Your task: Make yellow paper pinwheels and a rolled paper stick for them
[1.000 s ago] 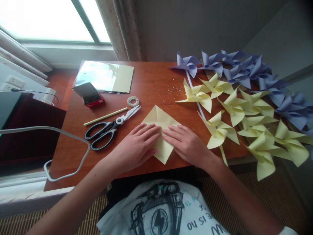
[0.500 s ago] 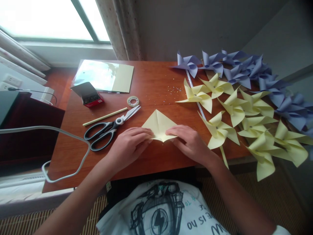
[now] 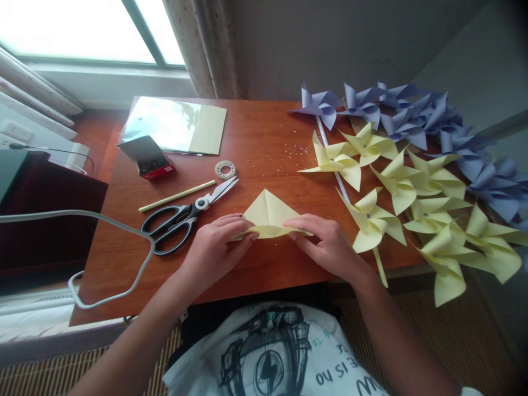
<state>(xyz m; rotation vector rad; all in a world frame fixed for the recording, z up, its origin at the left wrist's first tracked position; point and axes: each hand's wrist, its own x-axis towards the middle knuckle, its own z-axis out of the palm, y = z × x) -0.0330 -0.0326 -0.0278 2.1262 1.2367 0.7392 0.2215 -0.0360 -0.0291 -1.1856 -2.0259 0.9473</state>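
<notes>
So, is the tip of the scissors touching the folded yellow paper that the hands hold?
Apart. In the head view, bare wood shows between the blade tip of the scissors and the folded yellow paper, which the left hand and right hand grip.

Bright window (image 3: 82,27), curtain (image 3: 206,49), grey wall (image 3: 330,38), wooden table (image 3: 256,132).

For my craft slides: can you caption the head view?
Both hands, left hand and right hand, pinch a folded yellow paper beside scissors and paper pinwheels.
</notes>
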